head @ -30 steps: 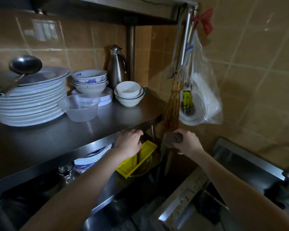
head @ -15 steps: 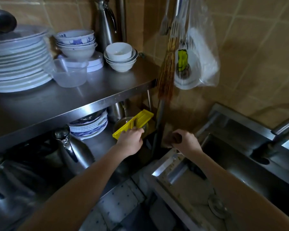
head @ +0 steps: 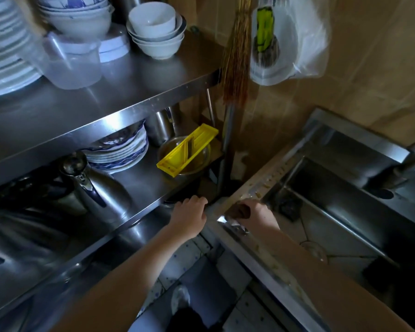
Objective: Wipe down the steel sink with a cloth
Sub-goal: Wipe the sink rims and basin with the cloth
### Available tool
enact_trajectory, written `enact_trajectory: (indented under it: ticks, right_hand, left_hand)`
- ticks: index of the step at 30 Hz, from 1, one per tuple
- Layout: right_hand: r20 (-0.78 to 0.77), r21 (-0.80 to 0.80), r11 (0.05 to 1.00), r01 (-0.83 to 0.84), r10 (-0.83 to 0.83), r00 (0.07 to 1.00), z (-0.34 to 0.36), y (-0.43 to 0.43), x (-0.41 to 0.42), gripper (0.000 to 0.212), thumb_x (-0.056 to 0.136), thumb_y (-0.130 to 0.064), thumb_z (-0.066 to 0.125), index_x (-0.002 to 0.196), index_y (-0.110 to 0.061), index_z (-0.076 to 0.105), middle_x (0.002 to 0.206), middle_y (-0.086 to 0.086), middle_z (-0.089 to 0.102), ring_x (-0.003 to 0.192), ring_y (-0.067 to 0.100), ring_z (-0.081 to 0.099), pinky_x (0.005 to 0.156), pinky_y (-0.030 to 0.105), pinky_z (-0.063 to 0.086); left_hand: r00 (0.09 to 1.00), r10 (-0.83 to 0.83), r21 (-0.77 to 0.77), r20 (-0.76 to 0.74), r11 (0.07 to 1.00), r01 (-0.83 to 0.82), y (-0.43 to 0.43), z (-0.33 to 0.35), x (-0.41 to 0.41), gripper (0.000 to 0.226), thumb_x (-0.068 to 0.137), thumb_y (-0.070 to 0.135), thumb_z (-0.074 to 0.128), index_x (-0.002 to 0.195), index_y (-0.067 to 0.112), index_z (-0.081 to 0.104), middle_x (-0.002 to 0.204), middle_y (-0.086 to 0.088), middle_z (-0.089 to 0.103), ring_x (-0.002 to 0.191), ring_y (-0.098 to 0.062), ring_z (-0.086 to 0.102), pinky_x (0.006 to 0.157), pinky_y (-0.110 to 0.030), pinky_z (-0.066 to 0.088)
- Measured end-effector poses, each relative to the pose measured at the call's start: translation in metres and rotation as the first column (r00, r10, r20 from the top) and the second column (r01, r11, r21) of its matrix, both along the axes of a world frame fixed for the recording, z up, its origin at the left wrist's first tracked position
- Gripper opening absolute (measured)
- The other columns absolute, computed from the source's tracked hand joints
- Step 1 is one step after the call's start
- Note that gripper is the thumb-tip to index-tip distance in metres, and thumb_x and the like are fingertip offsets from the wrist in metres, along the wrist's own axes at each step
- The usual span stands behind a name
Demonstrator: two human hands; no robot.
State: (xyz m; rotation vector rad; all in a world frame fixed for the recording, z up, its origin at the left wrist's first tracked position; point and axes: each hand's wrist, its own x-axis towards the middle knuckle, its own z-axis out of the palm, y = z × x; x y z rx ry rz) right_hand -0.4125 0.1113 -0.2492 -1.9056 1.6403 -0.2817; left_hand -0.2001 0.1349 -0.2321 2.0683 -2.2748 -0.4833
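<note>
Head view: cloth (head: 239, 210) sits within grip of right hand (head: 258, 215).

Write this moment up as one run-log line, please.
right hand: grips cloth on sink corner | left hand: beside that corner, grip unclear | crumbs: on left rim

place: kitchen, likely commercial
evidence: steel shelves (head: 134, 92), stacked plates (head: 5, 56), bowls (head: 153, 32), steel sink (head: 345, 212), tiled wall (head: 357, 68)
</note>
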Motion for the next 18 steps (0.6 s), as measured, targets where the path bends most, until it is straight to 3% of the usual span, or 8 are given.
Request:
enact_trajectory:
  ticks: [6,8,11,14,18]
  right_hand:
    - [0.049,-0.013,0.999,0.039,-0.039,0.998,-0.029,0.02,0.017,0.046,0.073,-0.033,0.074,0.115,-0.024,0.059,0.123,0.001,0.053,0.104,0.022,0.058,0.082,0.026,0.045]
    - [0.069,-0.004,0.999,0.042,-0.042,0.997,-0.034,0.027,0.017,0.055,0.076,-0.04,0.068,0.127,-0.025,0.052,0.13,0.001,0.05,0.111,0.023,0.054,0.085,0.024,0.042]
    - [0.093,0.004,1.0,0.023,-0.023,0.995,-0.036,0.032,0.013,0.048,0.093,-0.037,0.051,0.138,-0.023,0.045,0.141,0.004,0.045,0.121,0.026,0.05,0.093,0.027,0.04]
    - [-0.026,-0.01,0.997,-0.08,0.08,0.996,-0.037,0.031,0.005,0.043,0.099,-0.024,0.042,0.142,-0.024,0.041,0.148,0.003,0.041,0.129,0.028,0.044,0.103,0.036,0.039]
    - [-0.174,-0.039,0.996,-0.08,0.072,0.982,-0.037,0.03,0.005,0.048,0.092,-0.027,0.054,0.139,-0.031,0.046,0.146,-0.001,0.043,0.129,0.026,0.041,0.103,0.038,0.034]
  left_hand:
    - [0.999,-0.004,0.055,-0.041,0.998,0.006,0.006,-0.019,-0.001,0.037,0.092,0.023,0.044,0.129,0.02,0.044,0.124,-0.006,0.052,0.115,-0.026,0.05,0.093,-0.041,0.04]
    - [0.999,0.005,0.072,-0.053,0.997,-0.002,0.006,-0.022,-0.003,0.037,0.091,0.022,0.045,0.128,0.021,0.045,0.123,-0.006,0.051,0.113,-0.028,0.051,0.09,-0.039,0.039]
    - [0.997,0.011,0.098,-0.075,0.995,-0.004,0.004,-0.027,-0.007,0.037,0.091,0.022,0.044,0.128,0.02,0.045,0.123,-0.006,0.051,0.112,-0.028,0.051,0.088,-0.039,0.039]
    - [0.997,0.001,0.091,-0.077,0.996,0.006,0.003,-0.032,-0.008,0.037,0.092,0.025,0.042,0.129,0.02,0.044,0.123,-0.006,0.051,0.11,-0.027,0.052,0.088,-0.04,0.039]
    - [0.998,-0.021,0.075,-0.058,0.997,0.026,-0.004,-0.038,-0.013,0.037,0.096,0.031,0.04,0.13,0.017,0.045,0.122,-0.007,0.053,0.109,-0.026,0.054,0.087,-0.04,0.041]
